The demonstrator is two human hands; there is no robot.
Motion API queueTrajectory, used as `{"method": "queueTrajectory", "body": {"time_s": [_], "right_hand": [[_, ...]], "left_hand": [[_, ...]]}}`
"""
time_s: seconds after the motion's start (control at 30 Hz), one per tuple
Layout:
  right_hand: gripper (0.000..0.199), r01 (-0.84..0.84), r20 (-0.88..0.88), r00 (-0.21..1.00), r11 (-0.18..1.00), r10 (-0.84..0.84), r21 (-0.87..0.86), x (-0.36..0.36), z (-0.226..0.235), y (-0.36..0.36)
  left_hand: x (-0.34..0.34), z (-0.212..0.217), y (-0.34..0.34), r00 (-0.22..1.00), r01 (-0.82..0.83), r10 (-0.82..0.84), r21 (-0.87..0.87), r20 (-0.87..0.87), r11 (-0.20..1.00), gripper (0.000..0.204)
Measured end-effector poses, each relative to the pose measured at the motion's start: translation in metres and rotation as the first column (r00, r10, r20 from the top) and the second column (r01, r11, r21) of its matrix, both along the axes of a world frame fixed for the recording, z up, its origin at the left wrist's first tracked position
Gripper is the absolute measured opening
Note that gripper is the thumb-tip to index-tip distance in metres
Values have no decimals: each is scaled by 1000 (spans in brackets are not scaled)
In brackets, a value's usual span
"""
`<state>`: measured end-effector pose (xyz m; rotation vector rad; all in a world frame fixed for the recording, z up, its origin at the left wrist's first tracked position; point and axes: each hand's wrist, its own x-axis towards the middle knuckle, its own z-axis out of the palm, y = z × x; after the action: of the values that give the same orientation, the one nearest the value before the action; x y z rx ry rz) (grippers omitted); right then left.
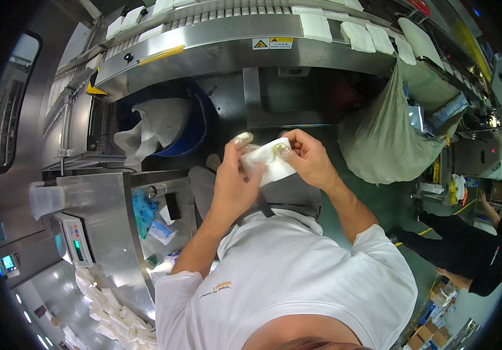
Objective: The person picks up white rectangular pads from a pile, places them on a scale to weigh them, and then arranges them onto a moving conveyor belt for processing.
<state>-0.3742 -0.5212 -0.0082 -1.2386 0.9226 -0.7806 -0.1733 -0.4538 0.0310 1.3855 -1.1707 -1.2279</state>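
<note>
A small folded white pad [275, 170], soft-looking like cloth or tissue, is held in front of my body between both hands. My left hand [233, 178] has its thumb lying over the pad's left part, with other fingers behind or beside it. On a raised left fingertip sits a pale, translucent cover. At the pad's upper right, my right hand [310, 158] pinches it, its thumb also covered and pressed on the surface. The fingers behind the pad are partly hidden.
A roller conveyor [227, 17] with several white pads runs across the far side. Beneath it stand a blue bin [201, 125] with a white liner and, to the right, a hanging greenish cloth sack [373, 137]. Left is a steel bench [102, 204] with a scale [76, 242]. Another person [466, 248] stands right.
</note>
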Motion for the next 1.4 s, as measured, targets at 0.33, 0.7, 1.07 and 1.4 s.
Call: {"method": "queueTrajectory", "body": {"time_s": [0.33, 0.7, 1.07, 1.4], "right_hand": [[26, 140, -40, 989, 988, -143, -64, 0, 3, 12], [27, 269, -155, 929, 901, -336, -341, -7, 21, -12], [27, 127, 28, 992, 990, -126, -55, -6, 17, -47], [45, 571, 250, 776, 814, -579, 111, 13, 25, -184]], "left_hand": [[6, -28, -1, 791, -8, 130, 202, -599, 979, 58], [-20, -44, -43, 828, -133, 94, -29, -553, 991, 46], [3, -17, -85, 950, 20, -69, -163, -305, 987, 53], [21, 30, -309, 975, 152, -161, -65, -155, 986, 74]]}}
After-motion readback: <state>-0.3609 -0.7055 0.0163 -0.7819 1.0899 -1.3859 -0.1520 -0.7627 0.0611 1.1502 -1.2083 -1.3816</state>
